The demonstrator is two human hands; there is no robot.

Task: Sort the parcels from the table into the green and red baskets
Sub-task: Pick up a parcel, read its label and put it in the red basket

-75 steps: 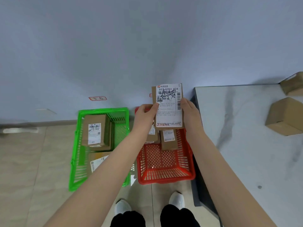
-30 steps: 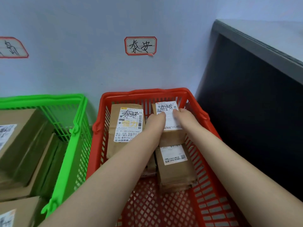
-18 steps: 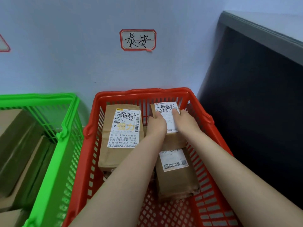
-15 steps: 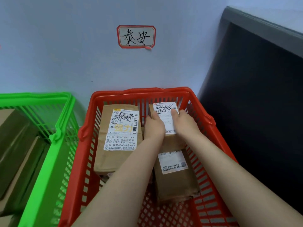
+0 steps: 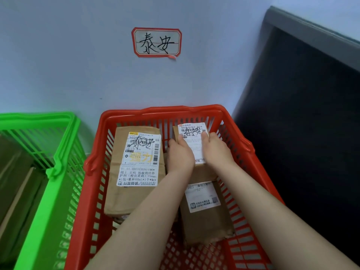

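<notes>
Both my hands reach into the red basket [image 5: 161, 111] and hold a small brown parcel [image 5: 191, 139] with a white shipping label, at the basket's far right. My left hand [image 5: 180, 152] grips its left edge, my right hand [image 5: 216, 150] grips its right side with the thumb on the label. The parcel lies on top of another brown parcel [image 5: 206, 213]. A larger labelled brown parcel [image 5: 136, 168] lies to the left in the same basket. The green basket [image 5: 58, 166] stands at the left with brown parcels [image 5: 13, 184] inside.
A red-bordered paper sign [image 5: 156, 42] with handwritten characters is stuck on the blue wall above the red basket. The table's dark side panel [image 5: 302, 123] rises directly right of the red basket; its grey top edge [image 5: 311, 26] shows at upper right.
I have bent down from standing with the parcel held up and lowered it into the red basket. Over the last second the hands barely move; the view has shifted slightly closer.
</notes>
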